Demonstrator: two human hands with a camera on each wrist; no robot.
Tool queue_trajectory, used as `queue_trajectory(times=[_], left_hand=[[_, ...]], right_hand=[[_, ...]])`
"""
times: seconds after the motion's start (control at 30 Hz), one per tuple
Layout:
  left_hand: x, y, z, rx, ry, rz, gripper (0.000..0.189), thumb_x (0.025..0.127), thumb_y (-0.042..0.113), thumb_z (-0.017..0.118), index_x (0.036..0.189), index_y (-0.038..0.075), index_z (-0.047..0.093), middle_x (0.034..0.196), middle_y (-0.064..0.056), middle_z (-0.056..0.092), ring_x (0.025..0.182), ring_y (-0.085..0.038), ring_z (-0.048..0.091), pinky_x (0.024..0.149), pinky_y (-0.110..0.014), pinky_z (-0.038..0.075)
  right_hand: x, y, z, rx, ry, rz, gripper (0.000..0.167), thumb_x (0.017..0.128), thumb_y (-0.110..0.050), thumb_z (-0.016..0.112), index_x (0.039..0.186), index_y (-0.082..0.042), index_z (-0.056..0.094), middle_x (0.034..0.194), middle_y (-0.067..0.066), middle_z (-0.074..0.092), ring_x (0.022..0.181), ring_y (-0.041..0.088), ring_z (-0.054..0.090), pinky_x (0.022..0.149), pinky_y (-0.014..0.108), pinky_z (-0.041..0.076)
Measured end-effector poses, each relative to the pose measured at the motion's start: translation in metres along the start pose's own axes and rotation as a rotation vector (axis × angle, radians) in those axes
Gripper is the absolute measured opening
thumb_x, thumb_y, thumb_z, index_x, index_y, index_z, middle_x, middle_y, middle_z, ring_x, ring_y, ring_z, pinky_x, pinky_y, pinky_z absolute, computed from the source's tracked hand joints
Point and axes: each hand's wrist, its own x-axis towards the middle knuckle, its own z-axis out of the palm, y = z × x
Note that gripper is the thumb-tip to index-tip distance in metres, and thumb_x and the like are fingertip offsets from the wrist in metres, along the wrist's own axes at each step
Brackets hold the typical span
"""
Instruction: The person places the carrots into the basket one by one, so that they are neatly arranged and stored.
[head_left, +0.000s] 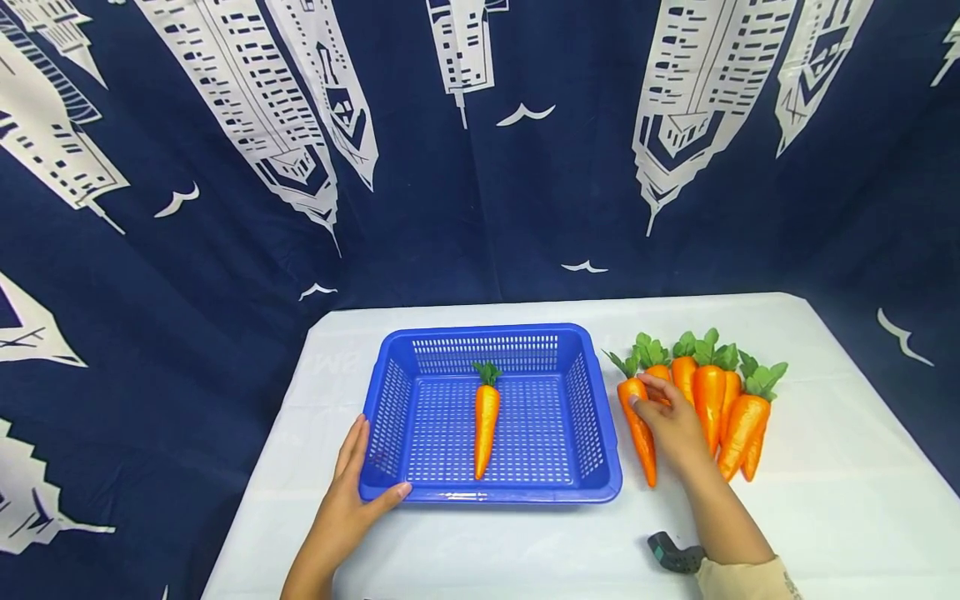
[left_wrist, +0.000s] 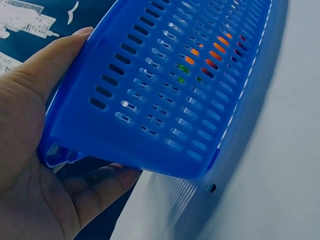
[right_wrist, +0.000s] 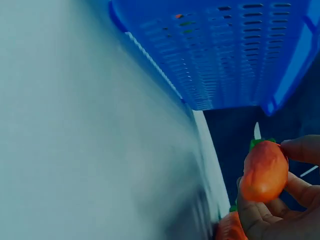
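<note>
A blue plastic basket point(head_left: 487, 497) with slotted walls stands on the table, and one orange carrot point(head_left: 486, 425) with green leaves lies inside it. My left hand point(head_left: 347, 504) grips the basket's near left corner, thumb on the front rim and fingers along the left side. To the right of the basket, my right hand point(head_left: 678, 425) pinches a leafy carrot point(head_left: 642, 442) between thumb and fingers. The right wrist view shows this carrot point(right_wrist: 265, 172) end-on in the fingers. Several more carrots point(head_left: 708, 400) lie bunched beside that hand, leaves pointing away from me, partly hidden by it.
A small dark device point(head_left: 675, 554) lies near the right forearm. The white-covered table point(head_left: 525, 550) ends at the back against a navy curtain point(head_left: 480, 208) printed with white buildings and birds.
</note>
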Motion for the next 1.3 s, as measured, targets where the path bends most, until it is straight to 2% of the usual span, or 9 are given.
queue_trajectory(times=[0.07,0.3,0.5,0.6,0.77,0.9,1.03,1.13,1.3], left_hand=[[0.0,0.0,0.0,0.005,0.001,0.002,0.111,0.085,0.041,0.081,0.164,0.021,0.007,0.172,0.006,-0.002,0.157,-0.043,0.006,0.117,-0.074,0.015],[-0.001,0.0,0.0,0.018,0.008,0.006,0.11,0.085,0.041,0.081,0.164,0.021,0.007,0.172,0.005,-0.002,0.157,-0.044,0.007,0.116,-0.074,0.016],[-0.001,0.0,0.001,0.005,0.005,0.004,0.111,0.085,0.04,0.081,0.164,0.02,0.007,0.172,0.007,-0.002,0.157,-0.042,0.006,0.117,-0.073,0.016],[-0.001,0.0,0.001,0.008,0.005,0.002,0.111,0.085,0.04,0.081,0.164,0.021,0.007,0.172,0.007,-0.002,0.157,-0.042,0.006,0.117,-0.073,0.016],[-0.001,0.0,0.001,0.01,0.003,-0.006,0.111,0.085,0.042,0.081,0.164,0.021,0.007,0.172,0.007,-0.003,0.157,-0.043,0.006,0.117,-0.074,0.016],[-0.001,0.0,0.001,0.01,0.001,-0.007,0.111,0.084,0.042,0.081,0.164,0.02,0.007,0.172,0.007,-0.003,0.157,-0.042,0.006,0.118,-0.073,0.015],[0.0,-0.001,0.001,0.007,0.002,0.0,0.111,0.085,0.042,0.081,0.164,0.021,0.007,0.172,0.008,-0.003,0.157,-0.042,0.006,0.118,-0.072,0.016],[0.0,-0.001,0.001,0.005,0.006,0.007,0.11,0.085,0.041,0.081,0.164,0.021,0.007,0.172,0.008,-0.002,0.157,-0.042,0.007,0.118,-0.072,0.016],[-0.001,-0.001,0.001,0.005,0.011,0.014,0.11,0.085,0.041,0.081,0.164,0.02,0.008,0.172,0.007,-0.002,0.157,-0.042,0.007,0.118,-0.072,0.017]], right_hand=[[0.001,-0.003,-0.002,0.008,0.014,0.007,0.055,0.102,-0.032,0.058,0.15,-0.01,0.044,0.148,0.023,0.05,0.087,-0.019,0.051,0.079,0.001,0.042],[0.004,-0.018,-0.01,0.056,0.049,-0.004,0.057,0.102,-0.033,0.059,0.15,-0.008,0.042,0.147,0.021,0.049,0.087,-0.011,0.055,0.076,0.008,0.048],[0.004,-0.036,-0.017,0.038,0.082,-0.034,0.056,0.101,-0.033,0.059,0.148,-0.008,0.043,0.148,0.018,0.049,0.092,-0.011,0.054,0.078,0.006,0.046],[0.003,-0.045,-0.021,0.016,0.087,-0.046,0.054,0.102,-0.036,0.057,0.149,-0.012,0.044,0.147,0.016,0.048,0.102,-0.001,0.057,0.083,0.01,0.046],[0.002,-0.057,-0.023,-0.004,0.068,-0.092,0.051,0.104,-0.039,0.053,0.151,-0.024,0.046,0.15,0.013,0.048,0.123,0.026,0.06,0.095,0.029,0.049],[0.002,-0.067,-0.023,-0.047,0.056,-0.14,0.047,0.105,-0.039,0.049,0.15,-0.029,0.048,0.15,0.016,0.048,0.112,0.025,0.063,0.09,0.029,0.052],[0.004,-0.077,-0.021,-0.076,0.031,-0.21,0.043,0.106,-0.035,0.047,0.149,-0.027,0.051,0.144,0.017,0.049,0.078,0.012,0.059,0.068,0.021,0.049],[0.007,-0.086,-0.018,-0.088,0.015,-0.24,0.042,0.107,-0.032,0.046,0.148,-0.026,0.052,0.141,0.015,0.048,0.064,0.015,0.05,0.06,0.024,0.045],[0.008,-0.102,-0.015,-0.078,-0.013,-0.27,0.042,0.107,-0.031,0.044,0.148,-0.025,0.051,0.143,0.015,0.052,0.089,0.018,0.059,0.087,0.039,0.05]])
